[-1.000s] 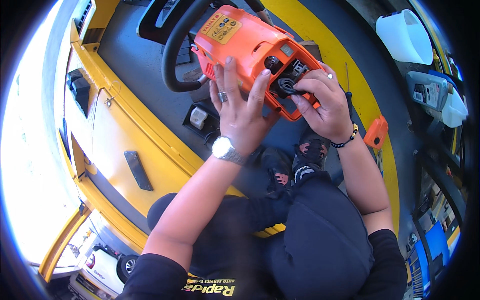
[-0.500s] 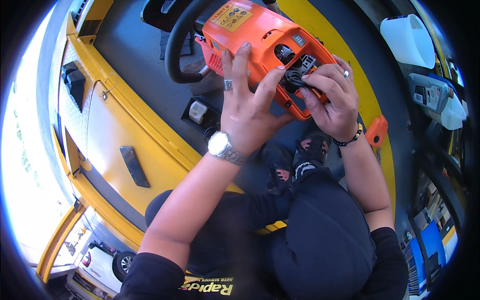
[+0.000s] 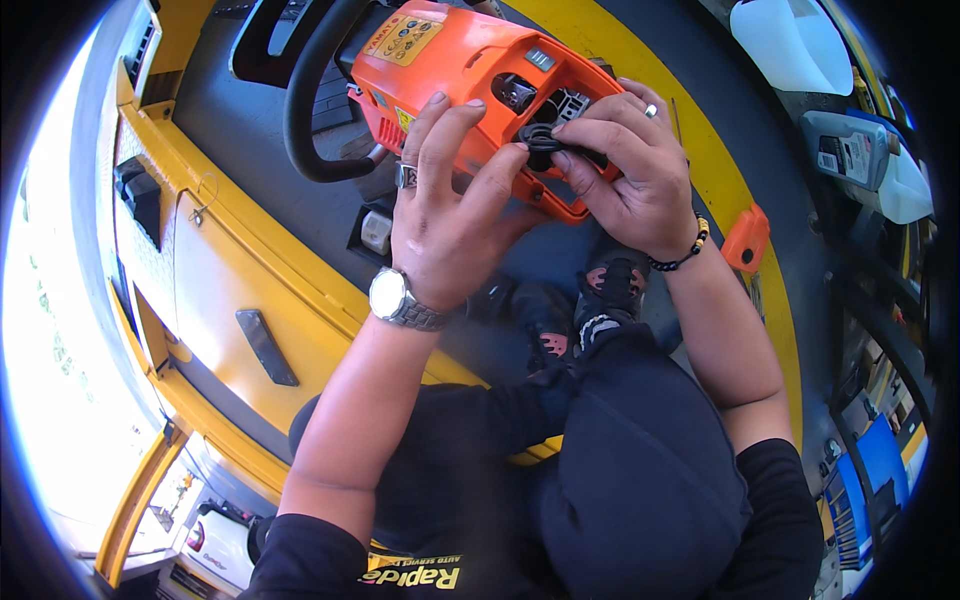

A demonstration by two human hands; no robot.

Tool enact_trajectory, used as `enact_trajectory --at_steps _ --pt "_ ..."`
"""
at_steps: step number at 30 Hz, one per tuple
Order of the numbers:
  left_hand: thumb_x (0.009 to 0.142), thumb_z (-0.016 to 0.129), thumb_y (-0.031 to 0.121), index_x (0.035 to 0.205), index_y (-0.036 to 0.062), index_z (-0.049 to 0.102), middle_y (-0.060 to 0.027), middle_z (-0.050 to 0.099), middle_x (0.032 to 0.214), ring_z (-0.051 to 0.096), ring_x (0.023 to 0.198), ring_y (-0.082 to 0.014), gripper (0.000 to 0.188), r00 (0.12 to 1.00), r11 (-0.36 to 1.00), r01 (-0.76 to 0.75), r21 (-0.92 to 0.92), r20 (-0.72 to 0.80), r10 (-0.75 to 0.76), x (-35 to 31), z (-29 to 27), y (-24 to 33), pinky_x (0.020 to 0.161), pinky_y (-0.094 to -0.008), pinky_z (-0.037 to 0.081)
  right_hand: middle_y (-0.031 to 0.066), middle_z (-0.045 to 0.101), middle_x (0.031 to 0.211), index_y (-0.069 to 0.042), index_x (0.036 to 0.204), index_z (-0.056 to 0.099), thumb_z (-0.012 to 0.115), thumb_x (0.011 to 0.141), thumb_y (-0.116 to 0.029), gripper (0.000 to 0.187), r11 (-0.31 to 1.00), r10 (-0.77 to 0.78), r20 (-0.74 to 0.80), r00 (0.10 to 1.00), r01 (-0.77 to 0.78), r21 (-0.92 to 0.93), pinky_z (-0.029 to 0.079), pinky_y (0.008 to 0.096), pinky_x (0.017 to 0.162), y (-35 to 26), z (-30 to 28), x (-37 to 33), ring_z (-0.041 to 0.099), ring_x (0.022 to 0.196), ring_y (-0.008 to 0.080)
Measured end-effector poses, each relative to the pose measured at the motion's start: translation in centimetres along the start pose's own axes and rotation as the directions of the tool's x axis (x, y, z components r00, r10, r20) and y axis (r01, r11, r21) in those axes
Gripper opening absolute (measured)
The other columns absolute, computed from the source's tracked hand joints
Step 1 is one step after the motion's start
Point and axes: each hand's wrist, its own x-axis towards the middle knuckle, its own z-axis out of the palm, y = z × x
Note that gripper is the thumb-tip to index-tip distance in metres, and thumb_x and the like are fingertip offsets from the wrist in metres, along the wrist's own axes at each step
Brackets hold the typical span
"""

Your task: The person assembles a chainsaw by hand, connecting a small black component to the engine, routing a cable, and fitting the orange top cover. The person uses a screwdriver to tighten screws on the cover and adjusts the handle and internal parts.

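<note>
Visibly, right grip (image 3: 640, 187) pinches black cord (image 3: 541, 139); left grip (image 3: 448, 220), spread, touches orange housing (image 3: 465, 72).

Pictogram label (image 3: 404, 41) on orange casing (image 3: 455, 72), yellow lettering (image 3: 418, 578) on shirt (image 3: 305, 558)

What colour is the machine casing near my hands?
The casing is orange, clearest in the head view.

Harsh left-side glare (curved edges)
</note>
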Motion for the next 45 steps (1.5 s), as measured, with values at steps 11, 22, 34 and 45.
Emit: enact_trajectory --at_steps 11,22,34,45 --pt "0.066 0.090 0.006 0.118 0.0137 0.065 -0.0120 0.062 0.134 0.052 0.136 -0.0428 0.059 0.997 0.983 -0.041 0.177 -0.057 0.052 0.4 0.1 -1.9 0.108 -0.0500 0.049 0.0018 0.063 0.099 -0.018 0.100 0.074 0.082 0.080 -0.016 0.021 0.995 -0.015 -0.063 0.998 0.009 -0.099 0.044 0.0496 0.101 -1.1 0.5 0.0 0.063 0.096 0.0255" --pt "0.063 0.097 0.016 0.118 0.0161 0.059 -0.0113 0.058 0.137 0.053 0.134 -0.0400 0.066 0.998 0.967 -0.031 0.253 -0.041 0.043 -0.8 1.1 -2.3 0.108 -0.0507 0.048 0.0054 0.069 0.101 -0.013 0.105 0.071 0.076 0.090 -0.012 0.015 0.986 0.133 0.007 0.991 -0.133 0.103 0.048 0.0389 0.087 1.4 0.7 0.4 0.065 0.094 0.0262" --pt "0.066 0.092 0.011 0.121 0.0193 0.062 -0.0198 0.048 0.145 0.050 0.133 -0.0481 0.064 0.995 0.995 0.034 0.091 -0.097 -0.026 -1.1 1.3 -3.0 0.107 -0.0559 0.048 0.0053 0.071 0.099 -0.013 0.110 0.066 0.066 0.098 -0.013 0.012 0.999 0.035 0.047 0.998 -0.037 0.036 0.045 0.0438 0.102 -0.4 1.4 1.7 0.069 0.099 0.0274" --pt "0.059 0.097 0.028 0.133 0.0187 0.063 -0.0142 0.046 0.148 0.047 0.136 -0.0425 0.081 0.988 0.988 0.148 0.038 -0.055 -0.146 -0.3 0.2 -3.2 0.107 -0.0520 0.048 0.0136 0.060 0.127 -0.005 0.121 0.066 0.083 0.080 -0.014 0.045 0.991 0.131 -0.144 0.981 -0.127 0.042 0.055 0.0387 0.093 -0.3 2.3 0.1 0.065 0.110 0.0304"
